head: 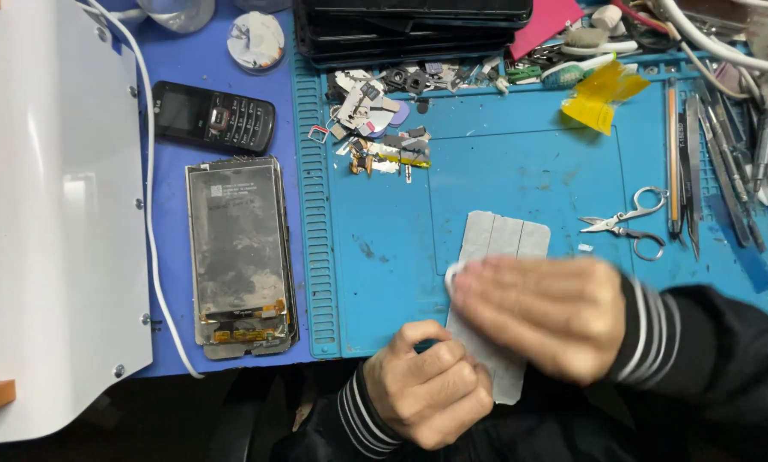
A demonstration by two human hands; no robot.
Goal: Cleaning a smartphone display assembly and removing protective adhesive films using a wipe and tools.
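Two hands work at the lower middle of the frame over a blue mat [384, 222]. Far left lies a white panel [50, 214], then a black keypad phone [214, 117] and, below it, a stripped screen assembly [240, 257]. Right of these, near the top of the mat, sits a heap of small parts [384, 128]. The left hand [426, 395] is curled into a loose fist at the lower edge of a grey plate [502, 248], fingers pressed together and seemingly gripping its near end; what they pinch underneath cannot be told. The right hand [542, 312], blurred, lies flat across the plate's middle with fingers together, a bit of white cloth [454, 272] showing at the fingertips. This looks like wiping the plate while it is held steady; a further stroke would call for a firm hold at the near end. The plate's long axis runs from bottom centre upward, tilted slightly, far end pointing toward the top of the frame. Further right lie scissors [628, 222] and a row of tools [709, 162].
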